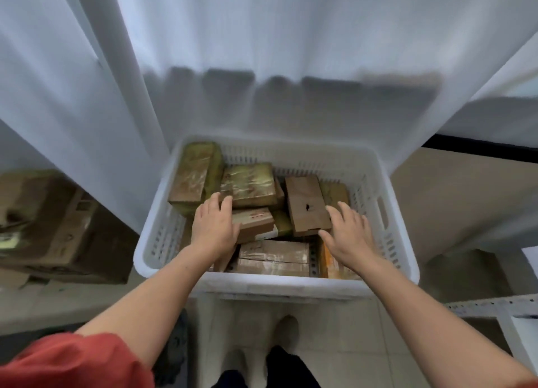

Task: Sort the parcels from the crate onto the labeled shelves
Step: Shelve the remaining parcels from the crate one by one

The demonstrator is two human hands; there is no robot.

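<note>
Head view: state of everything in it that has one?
crate, uncovered, well filled.
left hand, open, fingers lying on a small parcel.
right hand, open, fingers spread at the brown parcel edge.
green-taped parcel, leaning in the crate's far left corner.
curtain, hanging down behind the crate.

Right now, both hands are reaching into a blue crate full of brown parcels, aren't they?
Not blue: the head view shows the crate is white. Both the left hand and the right hand do reach into it, over the brown parcels.
</note>
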